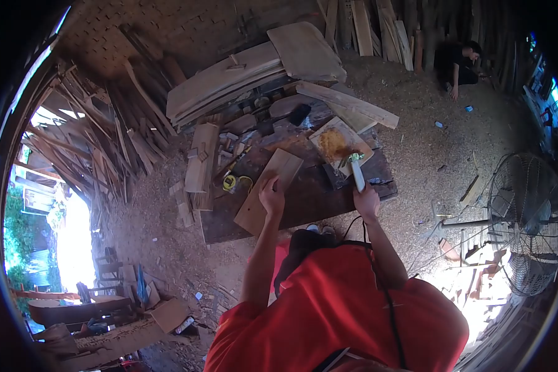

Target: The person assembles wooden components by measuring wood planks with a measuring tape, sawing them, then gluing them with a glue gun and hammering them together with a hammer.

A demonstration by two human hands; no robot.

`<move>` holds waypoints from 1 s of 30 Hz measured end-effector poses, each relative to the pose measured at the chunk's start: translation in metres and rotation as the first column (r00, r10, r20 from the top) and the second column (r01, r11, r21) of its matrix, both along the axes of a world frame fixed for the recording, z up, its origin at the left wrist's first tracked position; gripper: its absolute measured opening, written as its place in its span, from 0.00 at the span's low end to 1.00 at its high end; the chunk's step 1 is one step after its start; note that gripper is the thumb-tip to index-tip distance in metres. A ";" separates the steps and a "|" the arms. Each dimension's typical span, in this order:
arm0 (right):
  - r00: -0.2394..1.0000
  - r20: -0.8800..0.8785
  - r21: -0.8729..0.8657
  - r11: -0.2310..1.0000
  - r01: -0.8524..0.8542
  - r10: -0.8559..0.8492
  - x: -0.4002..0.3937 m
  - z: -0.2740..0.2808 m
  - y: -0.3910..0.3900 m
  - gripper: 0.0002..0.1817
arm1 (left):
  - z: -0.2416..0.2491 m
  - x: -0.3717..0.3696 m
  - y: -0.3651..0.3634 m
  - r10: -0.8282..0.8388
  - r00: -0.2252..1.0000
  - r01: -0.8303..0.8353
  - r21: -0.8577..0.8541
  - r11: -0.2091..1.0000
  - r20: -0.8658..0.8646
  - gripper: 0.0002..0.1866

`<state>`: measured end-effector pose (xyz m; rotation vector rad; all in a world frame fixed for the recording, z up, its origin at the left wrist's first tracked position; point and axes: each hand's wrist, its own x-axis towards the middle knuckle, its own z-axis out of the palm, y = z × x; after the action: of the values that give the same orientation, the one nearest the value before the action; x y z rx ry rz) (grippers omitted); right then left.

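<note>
My left hand is closed at the right edge of a flat brown wooden board, with the thumb side up. The board slants across the front of a dark, low worktable. In my right hand is a tool with a white handle and a greenish head, whose kind I cannot tell. Its head overlaps a pale square board with a heap of brown powdery stuff on it. A yellow tape measure rests to the left of the wooden board.
Stacked planks lie along the worktable's far side. Small blocks sit on a plank at its left. A wire-cage fan stands at right. Another person crouches at the back right. Scrap wood leans at left.
</note>
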<state>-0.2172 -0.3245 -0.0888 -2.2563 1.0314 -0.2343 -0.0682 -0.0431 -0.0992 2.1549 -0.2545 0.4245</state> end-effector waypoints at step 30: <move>1.000 0.029 0.065 0.998 0.004 -0.006 -0.005 0.001 0.000 0.19 | -0.004 0.015 0.006 -0.153 0.972 0.122 0.173 0.977 0.177 0.08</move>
<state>-0.2218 -0.3249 -0.0876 -2.1862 1.0148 -0.2323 -0.0528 -0.0366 -0.1036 2.2386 -0.5598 0.5451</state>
